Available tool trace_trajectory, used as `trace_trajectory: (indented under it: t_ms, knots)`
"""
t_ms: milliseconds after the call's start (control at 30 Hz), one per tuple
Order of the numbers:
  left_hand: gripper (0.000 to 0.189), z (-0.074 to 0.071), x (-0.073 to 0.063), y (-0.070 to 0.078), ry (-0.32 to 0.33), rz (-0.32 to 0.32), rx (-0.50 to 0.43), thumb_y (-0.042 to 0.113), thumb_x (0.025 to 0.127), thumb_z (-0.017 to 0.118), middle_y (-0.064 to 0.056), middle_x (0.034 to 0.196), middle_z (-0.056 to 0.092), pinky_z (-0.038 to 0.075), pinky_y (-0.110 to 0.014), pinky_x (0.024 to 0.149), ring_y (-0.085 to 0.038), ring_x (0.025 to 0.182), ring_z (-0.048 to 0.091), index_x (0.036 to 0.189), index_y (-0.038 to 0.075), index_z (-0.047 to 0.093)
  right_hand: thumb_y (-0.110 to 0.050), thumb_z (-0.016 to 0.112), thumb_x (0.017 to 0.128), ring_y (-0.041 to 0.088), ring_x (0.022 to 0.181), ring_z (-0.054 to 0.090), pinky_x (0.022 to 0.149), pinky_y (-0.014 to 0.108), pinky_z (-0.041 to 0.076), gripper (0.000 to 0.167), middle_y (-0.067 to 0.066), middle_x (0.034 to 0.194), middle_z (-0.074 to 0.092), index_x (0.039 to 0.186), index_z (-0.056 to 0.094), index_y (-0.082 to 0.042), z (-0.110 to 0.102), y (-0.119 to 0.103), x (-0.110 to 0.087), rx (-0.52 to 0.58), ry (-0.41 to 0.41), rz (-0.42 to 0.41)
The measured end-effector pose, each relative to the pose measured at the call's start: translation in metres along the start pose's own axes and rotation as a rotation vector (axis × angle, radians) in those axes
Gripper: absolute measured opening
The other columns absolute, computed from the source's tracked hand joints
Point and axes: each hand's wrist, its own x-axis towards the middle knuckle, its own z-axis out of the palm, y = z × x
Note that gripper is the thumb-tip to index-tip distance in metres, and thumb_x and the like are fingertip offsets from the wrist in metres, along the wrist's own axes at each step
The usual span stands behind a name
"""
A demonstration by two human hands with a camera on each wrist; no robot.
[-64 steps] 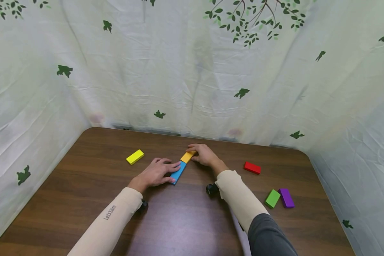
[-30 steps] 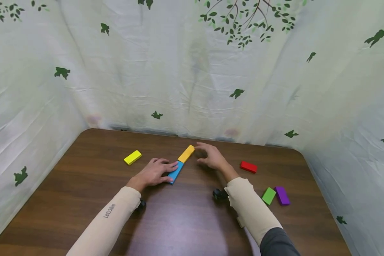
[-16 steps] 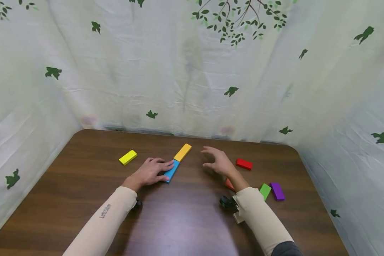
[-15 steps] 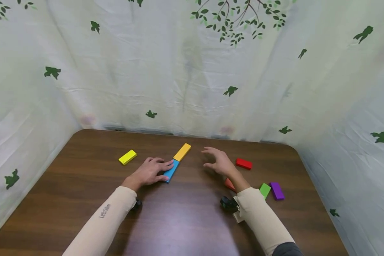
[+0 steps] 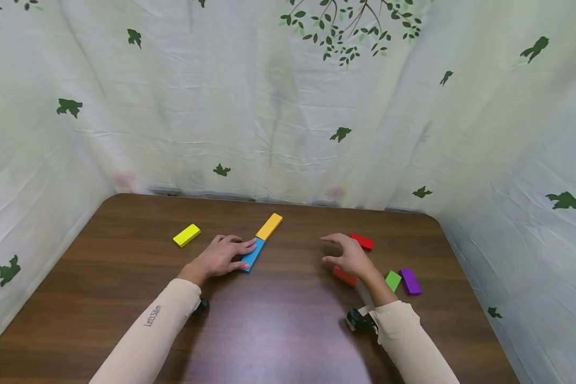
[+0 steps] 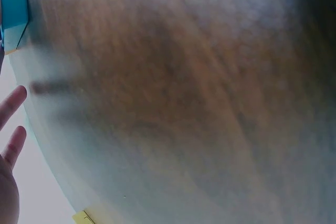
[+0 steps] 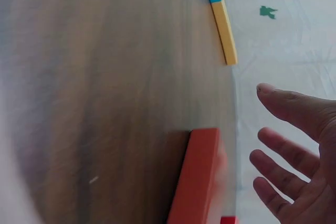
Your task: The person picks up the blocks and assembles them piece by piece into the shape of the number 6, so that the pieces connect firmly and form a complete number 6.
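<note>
My left hand (image 5: pixel 218 257) rests at the blue block (image 5: pixel 253 257), its thumb and fingertips touching the left side and top. End to end with the blue block lies an orange-yellow block (image 5: pixel 269 227), forming one slanting line. To the right, my right hand (image 5: pixel 351 257) hovers with spread, slightly bent fingers and holds nothing. Below it an orange-red block (image 5: pixel 345 277) is partly covered by the hand, and a red block (image 5: pixel 363 242) shows just behind. In the right wrist view the fingers stand apart from the orange-red block (image 7: pixel 195 177).
A yellow block (image 5: pixel 187 235) lies left of my left hand. Green (image 5: pixel 392 281) and purple (image 5: pixel 410 281) blocks lie close together by my right forearm. The brown table (image 5: pixel 288 330) meets a white curtain (image 5: pixel 249 106) with leaf and bird prints at the back and sides.
My right hand has let go of the orange-yellow block and moved right, over the orange-red block, which has come into view. My left hand has stayed at the blue block. The view shifts slightly right.
</note>
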Motion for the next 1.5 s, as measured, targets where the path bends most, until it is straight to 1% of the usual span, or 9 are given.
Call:
trace_trajectory:
  t_ms: [133, 333, 467, 633, 733, 867, 1067, 1300, 1500]
  knots:
    - [0.064, -0.001, 0.000, 0.000, -0.005, -0.002, -0.002, 0.042, 0.092, 0.062, -0.005, 0.153, 0.037, 0.026, -0.060, 0.103, -0.039, 0.132, 0.037, 0.146, 0.014, 0.042, -0.011, 0.079, 0.080, 0.034, 0.118, 0.055, 0.097, 0.053, 0.043, 0.050, 0.014, 0.126, 0.060, 0.126, 0.062, -0.003, -0.001, 0.006, -0.010, -0.011, 0.019, -0.030]
    - [0.064, -0.002, 0.001, 0.002, -0.012, -0.002, -0.005, 0.041, 0.092, 0.062, -0.005, 0.153, 0.036, 0.025, -0.060, 0.103, -0.039, 0.132, 0.037, 0.146, 0.014, 0.041, -0.011, 0.081, 0.078, 0.033, 0.115, 0.057, 0.096, 0.052, 0.044, 0.049, 0.013, 0.121, 0.063, 0.124, 0.064, -0.003, -0.002, 0.012, -0.024, 0.006, 0.062, -0.032]
    - [0.064, -0.003, 0.001, 0.001, -0.013, -0.007, -0.006, 0.041, 0.092, 0.062, -0.004, 0.153, 0.036, 0.025, -0.060, 0.103, -0.039, 0.132, 0.037, 0.146, 0.014, 0.041, -0.011, 0.081, 0.078, 0.032, 0.114, 0.058, 0.096, 0.052, 0.044, 0.048, 0.013, 0.119, 0.064, 0.122, 0.064, -0.002, -0.002, 0.014, -0.030, 0.018, 0.082, -0.042]
    - [0.064, -0.003, 0.001, 0.000, -0.009, 0.003, -0.003, 0.040, 0.092, 0.062, -0.004, 0.153, 0.036, 0.025, -0.060, 0.103, -0.039, 0.132, 0.037, 0.146, 0.013, 0.041, -0.012, 0.081, 0.078, 0.032, 0.113, 0.058, 0.094, 0.052, 0.045, 0.047, 0.013, 0.118, 0.065, 0.121, 0.065, -0.002, -0.004, 0.015, -0.035, -0.005, 0.110, -0.055]
    - [0.064, -0.003, 0.001, -0.001, -0.009, 0.003, -0.007, 0.040, 0.092, 0.062, -0.004, 0.153, 0.036, 0.026, -0.060, 0.103, -0.039, 0.132, 0.037, 0.146, 0.014, 0.041, -0.014, 0.080, 0.079, 0.033, 0.113, 0.058, 0.094, 0.052, 0.045, 0.046, 0.013, 0.118, 0.065, 0.121, 0.065, -0.002, -0.004, 0.016, -0.039, -0.013, 0.123, -0.041]
    - [0.065, -0.003, 0.000, -0.002, -0.006, -0.004, -0.006, 0.042, 0.091, 0.062, -0.004, 0.153, 0.036, 0.026, -0.060, 0.102, -0.039, 0.131, 0.038, 0.146, 0.014, 0.042, -0.014, 0.081, 0.078, 0.033, 0.113, 0.058, 0.095, 0.051, 0.044, 0.046, 0.012, 0.117, 0.065, 0.120, 0.065, -0.001, -0.002, 0.016, -0.044, 0.006, 0.137, -0.014]
    - [0.065, -0.001, -0.001, -0.004, -0.004, -0.017, -0.017, 0.042, 0.091, 0.063, -0.002, 0.153, 0.036, 0.025, -0.060, 0.103, -0.039, 0.132, 0.037, 0.146, 0.016, 0.041, -0.009, 0.082, 0.075, 0.032, 0.110, 0.059, 0.095, 0.049, 0.044, 0.048, 0.013, 0.114, 0.065, 0.120, 0.065, 0.000, 0.003, 0.020, -0.053, -0.001, 0.161, 0.021]
    - [0.065, -0.002, 0.000, -0.001, -0.005, 0.000, -0.020, 0.042, 0.091, 0.062, -0.003, 0.153, 0.036, 0.026, -0.060, 0.102, -0.039, 0.131, 0.038, 0.146, 0.015, 0.041, -0.008, 0.083, 0.074, 0.027, 0.098, 0.061, 0.086, 0.045, 0.048, 0.048, 0.012, 0.111, 0.065, 0.118, 0.066, 0.001, 0.007, 0.026, -0.063, 0.013, 0.170, 0.105]
    - [0.065, -0.002, 0.000, 0.000, 0.000, 0.005, -0.029, 0.043, 0.091, 0.063, -0.004, 0.153, 0.037, 0.026, -0.060, 0.102, -0.039, 0.130, 0.038, 0.146, 0.014, 0.042, -0.008, 0.083, 0.074, 0.024, 0.094, 0.059, 0.083, 0.041, 0.047, 0.047, 0.010, 0.107, 0.065, 0.118, 0.066, 0.000, 0.009, 0.029, -0.069, 0.025, 0.175, 0.128]
